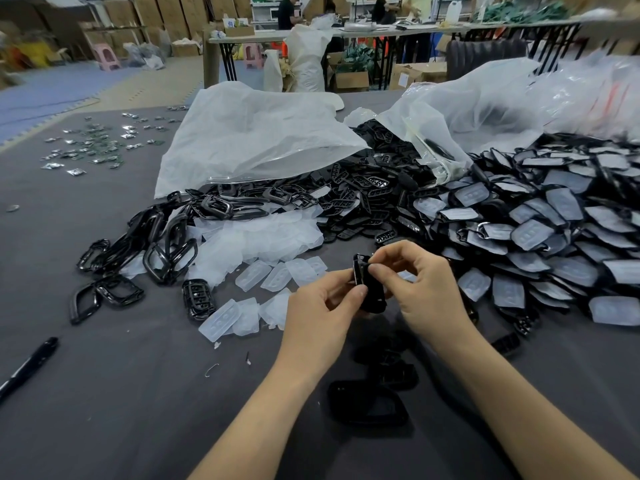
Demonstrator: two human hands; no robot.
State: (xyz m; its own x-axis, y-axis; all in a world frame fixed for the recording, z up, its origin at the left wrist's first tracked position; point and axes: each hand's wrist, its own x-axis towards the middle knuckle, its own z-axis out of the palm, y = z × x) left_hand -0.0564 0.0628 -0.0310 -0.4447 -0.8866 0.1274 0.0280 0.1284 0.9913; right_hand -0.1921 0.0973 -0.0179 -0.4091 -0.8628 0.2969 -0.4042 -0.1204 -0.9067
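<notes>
I can read no text anywhere: the blue mark on the small white box [230, 23] on the far table is a blur, so is the pale label on the brown carton [406, 79] (both too small and soft), and the black shell [370, 292] I hold shows me no lettering

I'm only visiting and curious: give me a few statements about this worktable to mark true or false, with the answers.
1. Both the left hand and the right hand hold one small black part. True.
2. The black pen lies right of the hands. False: it lies far left on the tabletop.
3. A white bag lies behind the heap of black frames. True.
4. The tabletop is red. False: it is grey.
</notes>
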